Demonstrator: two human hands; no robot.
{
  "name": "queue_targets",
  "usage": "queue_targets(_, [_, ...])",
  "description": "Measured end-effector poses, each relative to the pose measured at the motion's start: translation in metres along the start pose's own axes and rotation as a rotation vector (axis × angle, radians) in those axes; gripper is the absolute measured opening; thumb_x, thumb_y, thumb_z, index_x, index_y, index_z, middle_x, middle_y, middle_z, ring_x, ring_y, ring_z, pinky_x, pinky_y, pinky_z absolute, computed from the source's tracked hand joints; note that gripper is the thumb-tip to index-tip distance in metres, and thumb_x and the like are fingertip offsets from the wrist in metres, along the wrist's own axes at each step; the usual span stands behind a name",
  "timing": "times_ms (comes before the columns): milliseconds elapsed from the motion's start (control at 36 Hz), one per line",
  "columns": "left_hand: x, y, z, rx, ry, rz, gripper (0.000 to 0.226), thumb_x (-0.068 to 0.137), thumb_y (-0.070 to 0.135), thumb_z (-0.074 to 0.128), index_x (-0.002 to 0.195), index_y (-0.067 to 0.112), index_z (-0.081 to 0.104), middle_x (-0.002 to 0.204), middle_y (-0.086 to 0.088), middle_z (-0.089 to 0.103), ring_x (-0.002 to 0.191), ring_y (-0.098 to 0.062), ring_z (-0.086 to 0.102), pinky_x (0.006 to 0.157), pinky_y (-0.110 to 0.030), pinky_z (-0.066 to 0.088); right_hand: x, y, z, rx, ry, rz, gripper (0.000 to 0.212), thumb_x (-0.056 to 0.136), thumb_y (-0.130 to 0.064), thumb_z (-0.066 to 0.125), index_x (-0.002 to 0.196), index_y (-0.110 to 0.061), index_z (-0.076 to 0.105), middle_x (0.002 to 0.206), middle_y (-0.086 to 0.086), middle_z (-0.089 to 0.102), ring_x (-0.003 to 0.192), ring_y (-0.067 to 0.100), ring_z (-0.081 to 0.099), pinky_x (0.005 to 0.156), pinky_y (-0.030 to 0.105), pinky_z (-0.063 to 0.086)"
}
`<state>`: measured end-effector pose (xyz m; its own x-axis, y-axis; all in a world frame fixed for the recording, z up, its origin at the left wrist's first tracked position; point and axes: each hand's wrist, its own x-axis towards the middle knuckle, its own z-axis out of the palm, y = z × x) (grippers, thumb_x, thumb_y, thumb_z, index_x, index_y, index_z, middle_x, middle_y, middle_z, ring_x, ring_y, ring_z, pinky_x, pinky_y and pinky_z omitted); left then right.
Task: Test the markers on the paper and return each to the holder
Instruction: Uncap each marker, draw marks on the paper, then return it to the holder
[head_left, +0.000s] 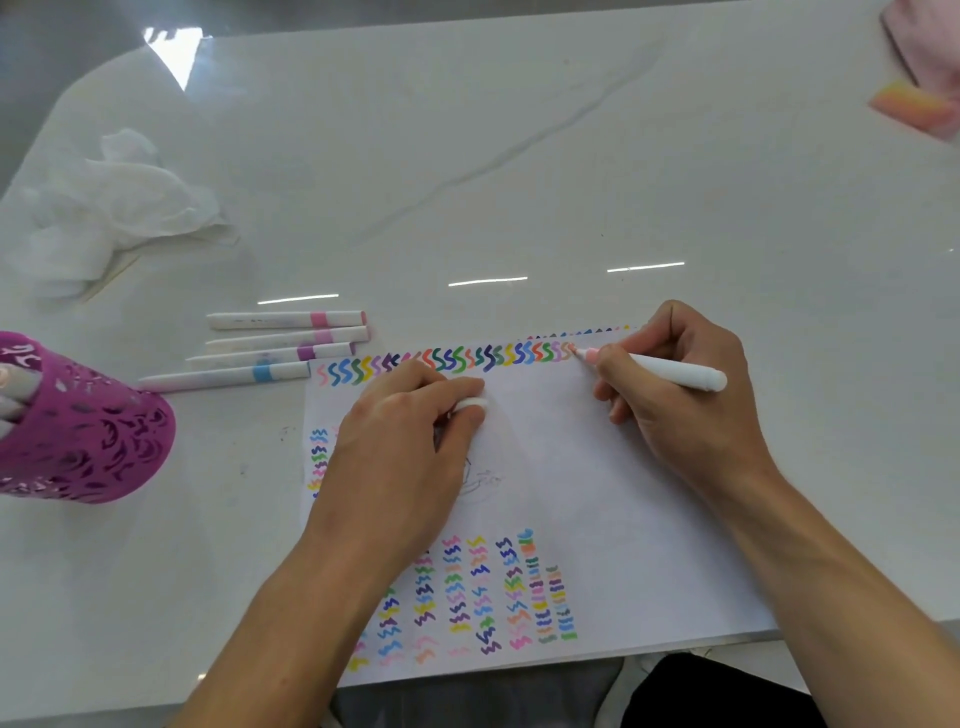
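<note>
A white sheet of paper (597, 467) lies in front of me, with rows of coloured squiggles along its top edge and lower part. My right hand (680, 384) grips a white marker (670, 370) whose pink tip touches the paper at the right end of the top row. My left hand (410, 431) rests on the paper and holds a white marker cap (470, 404) between thumb and fingers. A magenta perforated holder (88, 431) stands at the left edge with a few markers inside. Several capped markers (280, 340) lie side by side on the table left of the paper.
A crumpled white tissue (114, 208) lies at the far left on the white marble table (519, 156). A pink and orange object (919, 98) sits at the far right corner. The table's near edge runs just below the paper.
</note>
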<state>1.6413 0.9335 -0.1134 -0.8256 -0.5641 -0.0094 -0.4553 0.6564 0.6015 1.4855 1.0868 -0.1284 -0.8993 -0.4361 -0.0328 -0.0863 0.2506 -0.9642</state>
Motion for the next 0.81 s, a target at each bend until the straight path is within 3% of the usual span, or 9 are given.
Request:
queue_targets(361, [0.000, 0.001, -0.001, 0.012, -0.003, -0.008, 0.026, 0.098, 0.039, 0.058, 0.119, 0.035, 0.072, 0.104, 0.024, 0.059, 0.096, 0.003, 0.050, 0.077, 0.001, 0.031, -0.002, 0.003, -0.001, -0.013, -0.033, -0.007, 0.030, 0.084, -0.010, 0.080, 0.071, -0.014, 0.053, 0.062, 0.007, 0.071, 0.049, 0.014, 0.062, 0.046, 0.028, 0.051])
queue_targets(556, [-0.002, 0.004, -0.004, 0.035, 0.002, 0.002, 0.026, 0.098, 0.036, 0.059, 0.120, 0.031, 0.072, 0.102, 0.022, 0.060, 0.091, 0.002, 0.048, 0.078, 0.004, 0.029, -0.004, 0.000, -0.002, 0.127, 0.000, -0.068, 0.018, 0.091, -0.013, 0.077, 0.089, -0.017, 0.060, 0.068, 0.007, 0.070, 0.054, 0.019, 0.065, 0.048, 0.022, 0.049])
queue_targets(722, [-0.004, 0.002, -0.008, 0.054, 0.012, 0.006, 0.022, 0.097, 0.034, 0.062, 0.116, 0.032, 0.073, 0.101, 0.021, 0.061, 0.088, -0.001, 0.053, 0.082, -0.012, 0.036, -0.011, -0.005, -0.002, 0.026, 0.077, -0.148, 0.012, 0.087, -0.025, 0.077, 0.098, -0.029, 0.073, 0.085, 0.001, 0.075, 0.074, 0.031, 0.071, 0.062, 0.048, 0.059])
queue_targets(806, [-0.005, 0.001, -0.011, 0.053, 0.027, 0.015, 0.023, 0.094, 0.031, 0.065, 0.116, 0.032, 0.072, 0.094, 0.022, 0.059, 0.082, -0.001, 0.052, 0.082, -0.015, 0.040, -0.014, -0.012, 0.002, 0.004, 0.067, -0.159, 0.013, 0.089, -0.028, 0.079, 0.101, -0.027, 0.077, 0.089, -0.004, 0.077, 0.072, 0.029, 0.071, 0.062, 0.050, 0.059])
